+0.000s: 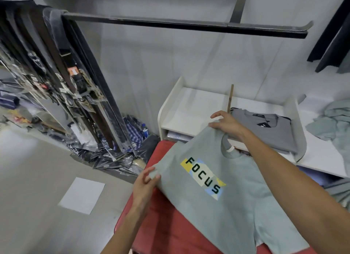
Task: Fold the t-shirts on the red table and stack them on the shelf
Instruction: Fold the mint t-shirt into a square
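The pale green t-shirt (217, 187) with the FOCUS print is lying face up across the red table (166, 234) in the lower middle of the frame, collar pointing toward the upper right. The left hand (145, 181) is pinching the sleeve edge at the shirt's left side, and the right hand (227, 124) is gripping the shoulder corner above it with curled fingers. This looks like the first side fold being set up. To do it well, both hands should be lifting that edge together, keeping the cloth taut between them, and carrying it inward along a straight line so the sleeve lands flat without bunching.

The white shelf (189, 106) in the middle right of the frame is holding one folded grey t-shirt (265, 128) in its right compartment; the left compartment is showing only bare white board. More pale green shirts (335, 121) are lying crumpled at the right edge of the frame.
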